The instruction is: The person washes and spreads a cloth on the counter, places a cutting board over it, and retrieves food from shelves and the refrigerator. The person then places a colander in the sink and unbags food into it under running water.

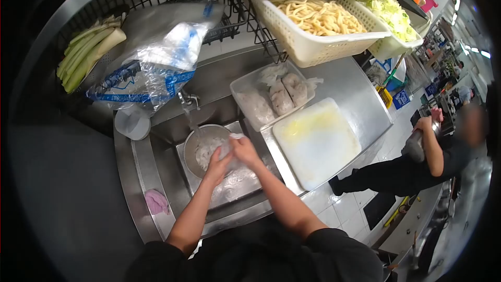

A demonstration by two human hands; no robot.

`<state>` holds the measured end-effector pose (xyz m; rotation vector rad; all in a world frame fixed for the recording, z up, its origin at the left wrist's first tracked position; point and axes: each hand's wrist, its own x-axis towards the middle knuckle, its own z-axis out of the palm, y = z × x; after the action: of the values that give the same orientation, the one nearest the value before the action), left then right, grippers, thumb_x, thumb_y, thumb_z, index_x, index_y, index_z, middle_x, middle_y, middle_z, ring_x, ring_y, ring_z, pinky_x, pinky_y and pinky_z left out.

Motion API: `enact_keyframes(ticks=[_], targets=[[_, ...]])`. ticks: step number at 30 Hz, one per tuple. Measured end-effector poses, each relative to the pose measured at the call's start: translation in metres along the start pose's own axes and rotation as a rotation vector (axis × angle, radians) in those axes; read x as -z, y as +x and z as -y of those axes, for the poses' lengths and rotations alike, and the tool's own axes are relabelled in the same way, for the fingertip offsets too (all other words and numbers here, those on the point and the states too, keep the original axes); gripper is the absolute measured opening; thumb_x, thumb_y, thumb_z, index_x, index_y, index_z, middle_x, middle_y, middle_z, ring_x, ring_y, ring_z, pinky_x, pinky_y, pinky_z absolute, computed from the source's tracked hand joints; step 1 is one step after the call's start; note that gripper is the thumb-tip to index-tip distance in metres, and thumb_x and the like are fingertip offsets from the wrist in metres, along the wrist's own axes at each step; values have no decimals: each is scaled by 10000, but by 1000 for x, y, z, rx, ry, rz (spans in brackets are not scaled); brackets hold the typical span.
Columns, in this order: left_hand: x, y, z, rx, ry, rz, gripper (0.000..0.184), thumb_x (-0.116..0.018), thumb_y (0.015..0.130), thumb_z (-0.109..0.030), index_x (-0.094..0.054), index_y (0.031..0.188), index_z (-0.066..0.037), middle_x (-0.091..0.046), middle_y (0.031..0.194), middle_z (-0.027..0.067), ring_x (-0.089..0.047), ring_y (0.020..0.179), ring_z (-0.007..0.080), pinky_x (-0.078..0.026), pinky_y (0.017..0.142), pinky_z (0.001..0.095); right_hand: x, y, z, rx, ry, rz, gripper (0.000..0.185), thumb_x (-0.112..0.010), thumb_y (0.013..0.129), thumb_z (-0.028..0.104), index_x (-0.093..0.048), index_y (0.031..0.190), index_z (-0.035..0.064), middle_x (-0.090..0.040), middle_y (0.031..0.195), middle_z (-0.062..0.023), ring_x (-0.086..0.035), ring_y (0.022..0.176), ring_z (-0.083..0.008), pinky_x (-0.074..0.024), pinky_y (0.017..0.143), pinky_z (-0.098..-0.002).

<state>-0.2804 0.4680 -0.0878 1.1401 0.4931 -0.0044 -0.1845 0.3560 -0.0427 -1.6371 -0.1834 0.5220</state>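
While water [193,124] runs, clear plastic [226,150], between grips [218,167] [245,152]

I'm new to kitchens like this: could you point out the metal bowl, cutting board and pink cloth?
Metal bowl [190,151], head view: inner wall, left side.
Cutting board [319,146], head view: bare middle.
Pink cloth [156,201], head view: crumpled middle.

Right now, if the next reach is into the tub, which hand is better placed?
Probably the right hand: it is nearer the tub. The left hand, by the bowl, would likely have to cross past the right.
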Motion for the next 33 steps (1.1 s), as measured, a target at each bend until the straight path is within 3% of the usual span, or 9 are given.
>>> enact_keyframes(ticks=[5, 9, 11, 13, 16, 18, 23, 30, 33], targets=[[72, -10, 5, 162, -12, -408, 414, -548, 980, -360, -481, 1254, -58, -609, 968, 105, -592, 691, 174, -409, 450, 297, -46, 52, -51, -557, 467, 243, 344, -527, 918, 261, -633, 991, -58, -681, 875, -203, -670, 717, -271, -526, 583, -363], [87, -22, 4, 346, 164, -606, 401, -525, 984, -405, -566, 1144, -39, -572, 833, 92, -486, 508, 149, -294, 334, 309, -48, 71, -55, -505, -504, 524, 344, -551, 895, 277, -651, 982, -41, -696, 941, -195, -698, 806, -274, -556, 684, -401], [57, -32, 11, 292, 288, -494, 357, -519, 993, -390, -600, 1032, -45, -589, 797, 68, -565, 610, 158, -373, 396, 320, -32, 70, -41, 221, -659, 230, 285, -575, 878, 236, -657, 970, -21, -700, 911, -202, -698, 797, -275, -544, 696, -398], [23, -11, 72, -155, 548, -351, 439, -509, 995, -408, -613, 1123, -1, -630, 924, 89, -618, 789, 185, -489, 568, 351, 5, 60, 26, 386, -427, 139, 243, -591, 884, 209, -656, 982, -3, -695, 883, -201, -690, 808, -299, -530, 712, -381], [-112, -11, 40, 103, 479, -29, 547, -461, 993, -446, -564, 1276, 11, -637, 1154, 178, -605, 1043, 265, -542, 769, 398, 72, 43, 95, 416, -345, 41, 174, -598, 890, 181, -643, 913, 15, -671, 792, -203, -662, 746, -350, -510, 677, -420], [-179, -8, -17, 279, 478, 110, 612, -628, 888, -522, -537, 1201, -4, -649, 1023, 158, -650, 872, 259, -532, 563, 370, 127, 31, 109, 476, -427, -38, 191, -605, 896, 193, -637, 904, 5, -673, 810, -202, -662, 759, -348, -504, 675, -414], [-205, 79, -79, -577, 1112, -280, 394, -632, 859, -284, -586, 1118, 9, -672, 953, 231, -644, 940, 412, -513, 810, 478, 259, -33, 70, 308, -580, -328, 200, -599, 899, 183, -631, 885, -14, -671, 805, -204, -657, 752, -373, -510, 688, -415], [-255, 165, -89, 282, 1497, -478, 772, -744, 748, -271, -381, 1403, -84, -171, 1492, 343, -449, 1273, 448, -494, 949, 425, 290, -94, -40, 320, -652, -270, 293, -674, 864, 221, -634, 1090, 40, -631, 981, -170, -616, 892, -308, -508, 761, -403], [-215, 199, -76, -41, 1275, -522, 751, -735, 731, -200, -404, 1400, -117, -369, 1399, 340, -510, 1218, 431, -491, 945, 406, 287, -116, -29, 256, -1085, -111, 383, -715, 824, 278, -620, 1147, 95, -539, 1196, -137, -513, 1108, -323, -455, 882, -464]])
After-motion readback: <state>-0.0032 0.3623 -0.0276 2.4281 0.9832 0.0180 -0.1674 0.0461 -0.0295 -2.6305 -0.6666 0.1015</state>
